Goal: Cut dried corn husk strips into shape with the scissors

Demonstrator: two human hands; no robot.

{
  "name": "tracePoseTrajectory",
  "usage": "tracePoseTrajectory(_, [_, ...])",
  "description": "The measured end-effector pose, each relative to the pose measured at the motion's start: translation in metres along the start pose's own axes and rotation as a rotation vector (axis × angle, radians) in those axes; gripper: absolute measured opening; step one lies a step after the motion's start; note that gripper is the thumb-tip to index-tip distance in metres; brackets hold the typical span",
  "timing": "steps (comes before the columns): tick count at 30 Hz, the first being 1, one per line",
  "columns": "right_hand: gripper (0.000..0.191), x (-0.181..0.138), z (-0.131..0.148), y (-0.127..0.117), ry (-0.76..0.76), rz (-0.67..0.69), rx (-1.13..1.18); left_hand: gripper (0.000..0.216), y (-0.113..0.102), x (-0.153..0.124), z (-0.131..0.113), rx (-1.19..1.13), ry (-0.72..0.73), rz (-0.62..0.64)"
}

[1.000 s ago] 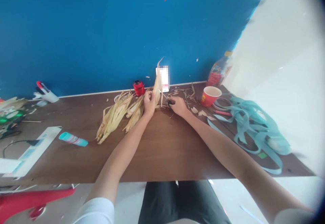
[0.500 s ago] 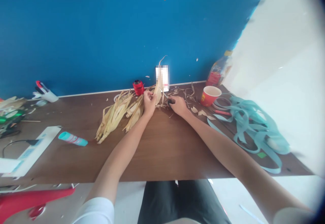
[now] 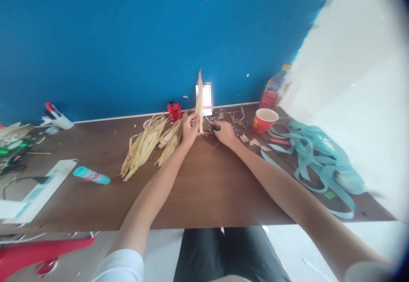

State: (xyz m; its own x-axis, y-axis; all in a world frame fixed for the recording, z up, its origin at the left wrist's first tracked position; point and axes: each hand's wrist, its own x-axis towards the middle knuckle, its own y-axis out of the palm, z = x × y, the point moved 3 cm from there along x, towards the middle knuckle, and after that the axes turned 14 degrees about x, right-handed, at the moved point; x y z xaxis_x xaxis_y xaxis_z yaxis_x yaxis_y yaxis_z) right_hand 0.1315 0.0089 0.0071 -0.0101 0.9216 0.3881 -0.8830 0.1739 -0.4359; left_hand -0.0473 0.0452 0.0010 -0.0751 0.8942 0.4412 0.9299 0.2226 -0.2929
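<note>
Husk strip (image 3: 200, 99) is standing straighter than a moment ago, at table centre. We are pinching its base narrowly in our left hand (image 3: 191, 129), and our right hand (image 3: 225, 133) is gripping small scissors (image 3: 214, 128) close beside it, holding the strip taut for clean snipping.
</note>
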Motion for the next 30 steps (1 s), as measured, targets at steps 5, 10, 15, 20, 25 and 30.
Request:
tracePoseTrajectory(5, [0.026,0.000,-0.001,0.001,-0.011,0.026,0.018,0.036,-0.002,0.000,-0.001,0.009,0.003,-0.046])
tracePoseTrajectory(10, [0.025,0.000,-0.002,0.000,0.015,-0.020,0.044,0.042,-0.003,0.000,0.000,0.046,0.036,-0.075])
tracePoseTrajectory(15, [0.029,-0.004,0.002,-0.002,-0.050,-0.095,0.088,0.037,-0.004,0.000,-0.001,0.110,0.105,-0.092])
tracePoseTrajectory(20, [0.032,-0.007,0.010,0.001,-0.102,-0.027,0.060,0.040,-0.008,-0.005,-0.015,0.299,0.196,-0.079])
tracePoseTrajectory(25, [0.025,-0.004,0.007,0.004,-0.025,0.029,0.052,0.042,-0.009,-0.010,-0.024,0.424,0.247,-0.127])
tracePoseTrajectory(30, [0.025,-0.001,-0.001,0.005,0.062,0.053,0.106,0.043,-0.009,-0.012,-0.026,0.429,0.266,-0.146])
